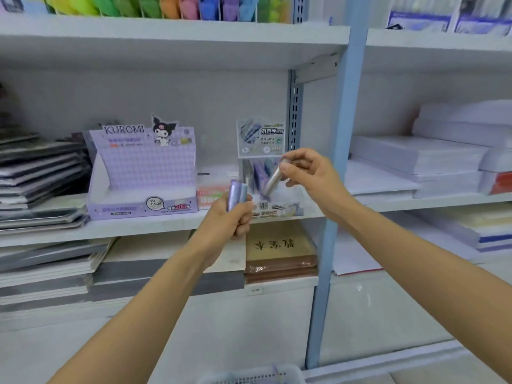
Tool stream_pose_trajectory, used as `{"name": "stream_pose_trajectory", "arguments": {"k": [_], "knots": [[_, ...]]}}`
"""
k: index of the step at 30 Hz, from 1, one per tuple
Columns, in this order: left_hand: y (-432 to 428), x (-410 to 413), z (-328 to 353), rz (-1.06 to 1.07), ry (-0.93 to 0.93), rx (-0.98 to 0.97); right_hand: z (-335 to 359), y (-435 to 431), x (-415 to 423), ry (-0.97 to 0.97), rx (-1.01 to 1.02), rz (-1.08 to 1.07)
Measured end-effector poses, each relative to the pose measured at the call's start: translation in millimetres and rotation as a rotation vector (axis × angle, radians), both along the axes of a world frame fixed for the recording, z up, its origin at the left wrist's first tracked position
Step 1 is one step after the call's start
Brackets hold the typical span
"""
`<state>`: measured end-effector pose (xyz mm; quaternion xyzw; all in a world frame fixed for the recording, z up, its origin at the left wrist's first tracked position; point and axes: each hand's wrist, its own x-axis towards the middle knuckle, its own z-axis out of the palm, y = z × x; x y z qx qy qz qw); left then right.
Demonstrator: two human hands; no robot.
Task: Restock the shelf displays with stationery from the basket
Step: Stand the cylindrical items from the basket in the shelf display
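Observation:
My left hand is closed around two small lead tubes, one purple and one pale blue, held upright in front of the middle shelf. My right hand pinches a silvery tube by its top end, tilted down into a clear display box with a printed header card. That box holds several similar tubes. The rim of a pale basket shows at the bottom edge.
A purple Kuromi display box stands left of the clear one, with a small pink box between them. Stacked notebooks fill the left side. White paper reams lie beyond the blue upright.

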<state>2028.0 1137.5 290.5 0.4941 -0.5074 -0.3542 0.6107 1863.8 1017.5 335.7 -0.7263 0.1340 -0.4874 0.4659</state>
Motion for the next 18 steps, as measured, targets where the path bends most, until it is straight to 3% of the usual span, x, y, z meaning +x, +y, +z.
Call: {"name": "stream_pose_trajectory", "arguments": {"k": [6, 14, 18], "knots": [[-21.2, 12.0, 14.5, 0.089, -0.041, -0.071, 20.9, -45.2, 13.3, -0.017, 0.019, -0.270], [-31.4, 33.0, 9.5, 0.178, 0.031, -0.099, 19.5, -37.5, 38.3, -0.028, -0.026, -0.024], [-29.4, 35.4, 7.6, 0.122, 0.027, -0.104, 13.3, -29.2, 53.6, 0.199, -0.229, -0.098]]}}
